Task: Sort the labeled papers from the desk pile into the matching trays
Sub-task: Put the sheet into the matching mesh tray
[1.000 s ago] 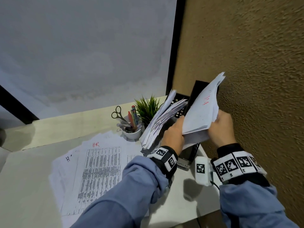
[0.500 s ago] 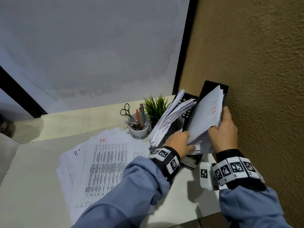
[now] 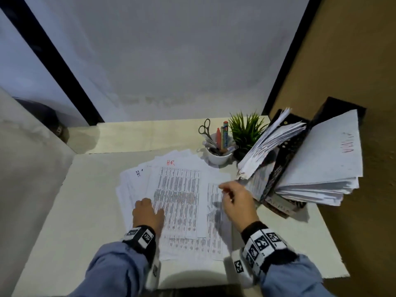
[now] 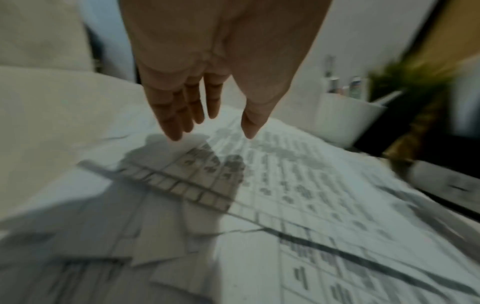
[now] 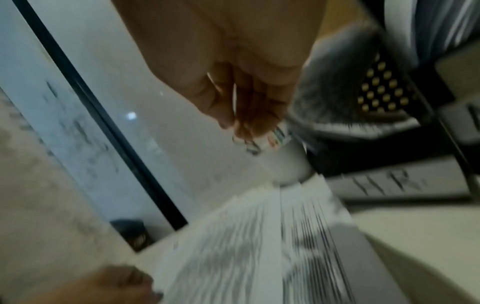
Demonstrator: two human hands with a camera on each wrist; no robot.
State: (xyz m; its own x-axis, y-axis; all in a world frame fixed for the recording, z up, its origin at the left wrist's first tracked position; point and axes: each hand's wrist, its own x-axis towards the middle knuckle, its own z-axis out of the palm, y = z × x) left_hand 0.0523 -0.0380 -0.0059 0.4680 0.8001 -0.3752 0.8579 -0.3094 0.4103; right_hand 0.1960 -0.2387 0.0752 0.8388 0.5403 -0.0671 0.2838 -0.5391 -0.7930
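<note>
White papers w/ grey tables, red "HR" label; black trays.

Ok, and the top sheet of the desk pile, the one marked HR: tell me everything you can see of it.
The top sheet is white paper printed with a dense table of small dark rows and columns, too fine to read. "HR" is handwritten in red above the table, at its far edge. It lies flat, face up, on the fanned desk pile. The left hand rests on the pile at the sheet's near left edge, fingers straight. The right hand hovers by its right side, fingers loosely curled, holding nothing.
</note>
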